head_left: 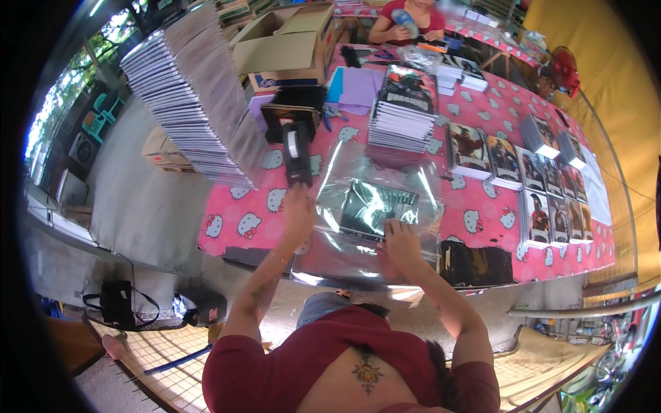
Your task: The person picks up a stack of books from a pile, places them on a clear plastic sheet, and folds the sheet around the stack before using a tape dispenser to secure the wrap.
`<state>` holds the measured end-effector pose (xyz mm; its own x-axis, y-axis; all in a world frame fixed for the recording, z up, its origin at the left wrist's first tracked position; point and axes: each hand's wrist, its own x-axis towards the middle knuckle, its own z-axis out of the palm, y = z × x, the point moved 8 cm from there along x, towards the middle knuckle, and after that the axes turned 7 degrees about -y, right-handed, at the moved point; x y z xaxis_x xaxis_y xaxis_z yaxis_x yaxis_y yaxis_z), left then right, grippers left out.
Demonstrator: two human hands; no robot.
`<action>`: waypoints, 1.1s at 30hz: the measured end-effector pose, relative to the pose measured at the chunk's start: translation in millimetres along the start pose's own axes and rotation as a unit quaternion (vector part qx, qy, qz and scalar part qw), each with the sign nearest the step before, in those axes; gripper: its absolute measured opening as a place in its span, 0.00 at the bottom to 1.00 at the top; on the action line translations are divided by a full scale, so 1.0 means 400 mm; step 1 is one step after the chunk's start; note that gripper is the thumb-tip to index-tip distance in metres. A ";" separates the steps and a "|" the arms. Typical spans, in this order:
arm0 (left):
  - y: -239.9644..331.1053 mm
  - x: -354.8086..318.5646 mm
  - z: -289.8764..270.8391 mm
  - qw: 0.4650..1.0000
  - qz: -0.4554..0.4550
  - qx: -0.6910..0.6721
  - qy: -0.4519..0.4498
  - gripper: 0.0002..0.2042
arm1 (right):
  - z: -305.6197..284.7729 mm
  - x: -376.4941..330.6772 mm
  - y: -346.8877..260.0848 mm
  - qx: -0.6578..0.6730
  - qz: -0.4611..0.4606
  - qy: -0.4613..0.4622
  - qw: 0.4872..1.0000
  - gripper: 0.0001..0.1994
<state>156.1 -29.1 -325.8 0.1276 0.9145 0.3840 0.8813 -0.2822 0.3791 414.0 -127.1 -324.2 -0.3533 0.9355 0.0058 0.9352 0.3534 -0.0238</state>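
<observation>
A dark, flat comic book (379, 208) lies on clear plastic film (330, 237) in front of me, with glare across it. My right hand (402, 241) rests on its near right corner, fingers laid over the edge. To the left, my left hand (300, 206) is closed at the near end of a black tape dispenser (296, 160) with a pale roll. Any tape between those fingers is too small to make out. Just beyond the film stands a tall stack of comic books (406, 107).
Leftward rises a very tall stack of books (200, 96). Behind the dispenser are a black holder (295, 113), purple sheets (359, 89) and an open cardboard box (286, 51). Rows of books (506, 162) cover the right side. A person (411, 24) sits across the pink table (475, 220).
</observation>
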 end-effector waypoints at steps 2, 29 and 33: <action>-0.099 0.091 -0.073 0.990 -0.084 -0.095 0.056 0.18 | -0.005 -0.004 -0.006 -0.033 -0.006 0.030 0.999 0.34; 0.358 -0.007 0.192 0.949 -0.123 -0.126 -0.263 0.20 | -0.014 -0.022 0.029 0.055 -0.061 0.093 0.992 0.27; 0.351 -0.004 0.191 0.940 -0.079 0.011 -0.331 0.24 | -0.007 -0.016 0.049 0.095 -0.037 0.049 0.994 0.27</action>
<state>314.4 -48.0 -337.6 0.2428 0.9265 -0.2875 0.9216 -0.1278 0.3664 434.7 -125.9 -322.1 -0.4075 0.9065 0.1109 0.8826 0.4221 -0.2072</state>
